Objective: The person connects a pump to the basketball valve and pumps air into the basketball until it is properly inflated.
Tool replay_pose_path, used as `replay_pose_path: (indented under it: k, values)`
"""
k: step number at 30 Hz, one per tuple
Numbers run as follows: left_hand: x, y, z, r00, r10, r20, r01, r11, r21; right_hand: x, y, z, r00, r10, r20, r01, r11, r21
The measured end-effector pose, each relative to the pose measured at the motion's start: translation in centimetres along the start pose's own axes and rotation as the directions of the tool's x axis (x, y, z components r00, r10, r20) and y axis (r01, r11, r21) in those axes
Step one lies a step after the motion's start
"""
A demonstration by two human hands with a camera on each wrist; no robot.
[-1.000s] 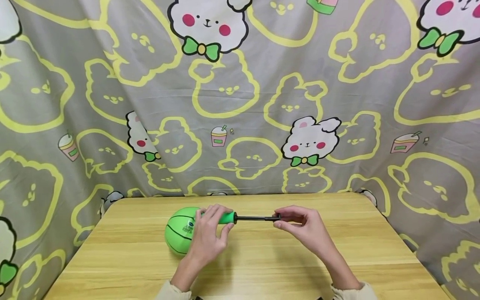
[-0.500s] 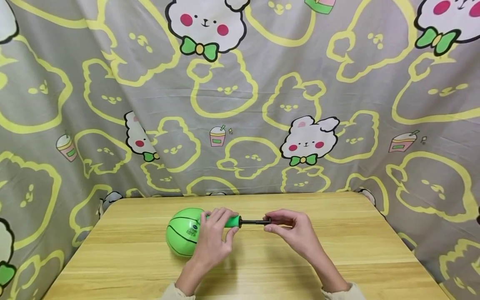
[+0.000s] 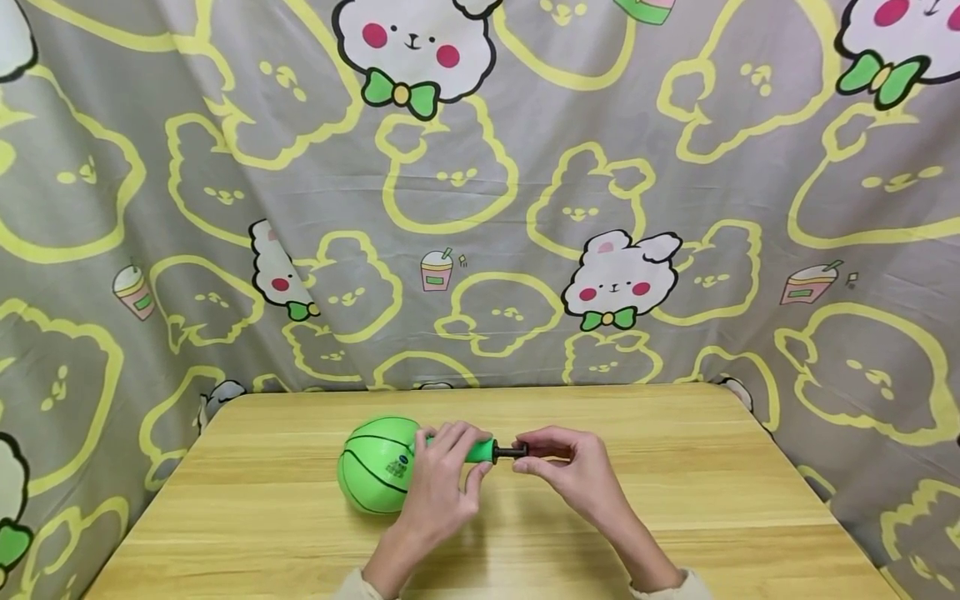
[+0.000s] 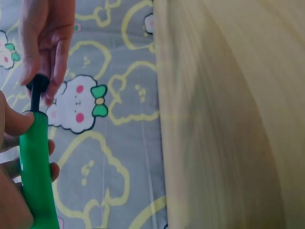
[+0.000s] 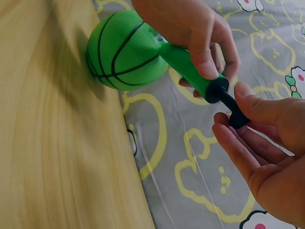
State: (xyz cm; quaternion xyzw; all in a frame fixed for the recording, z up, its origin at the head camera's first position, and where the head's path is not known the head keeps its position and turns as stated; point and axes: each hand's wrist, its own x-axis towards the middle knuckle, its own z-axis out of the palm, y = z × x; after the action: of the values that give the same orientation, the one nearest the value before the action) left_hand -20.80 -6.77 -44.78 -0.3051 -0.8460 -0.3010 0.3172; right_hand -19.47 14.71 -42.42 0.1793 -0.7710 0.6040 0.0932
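Observation:
A green ball (image 3: 375, 467) with black lines rests on the table, joined to the end of a green hand pump (image 3: 481, 451). My left hand (image 3: 442, 483) grips the pump's barrel, its fingers curled round it, as the left wrist view shows on the barrel (image 4: 35, 162) too. At the other end, my right hand (image 3: 573, 471) pinches the black handle (image 5: 238, 119) between thumb and fingers. Only a short length of black rod (image 3: 510, 452) shows between barrel and handle. Where the pump meets the ball is partly hidden behind my left hand in the head view.
The light wooden table (image 3: 712, 500) spreads out beneath both hands. Behind it and at its sides hangs a grey curtain (image 3: 480, 250) printed with yellow outlines and white cartoon animals.
My right hand has moved left, pushing the handle toward the barrel, so the exposed rod is much shorter. The ball, pump and left hand have shifted slightly right.

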Motion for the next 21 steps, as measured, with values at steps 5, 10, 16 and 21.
replay_pose_path:
  k: [5, 10, 16, 21]
  values:
    - [-0.2, 0.3, 0.1, 1.0, -0.006, 0.0, 0.006, 1.0, -0.02, 0.0, -0.2, 0.7, 1.0, 0.001, 0.008, -0.001, 1.0, 0.008]
    - [-0.2, 0.3, 0.1, 1.0, -0.014, 0.013, 0.014, 1.0, 0.008, -0.2, -0.5, 0.7, 1.0, 0.023, 0.018, -0.023, 1.0, 0.001]
    - [0.1, 0.0, -0.1, 0.999, -0.009, 0.032, 0.008, 0.999, 0.034, -0.2, -0.9, -0.1, 0.999, 0.028, 0.029, -0.028, 1.0, 0.005]
    - [0.2, -0.6, -0.5, 0.999, -0.027, 0.02, 0.027, 0.999, 0.026, -0.1, -1.0, -0.8, 1.0, 0.021, 0.006, -0.021, 1.0, 0.018]
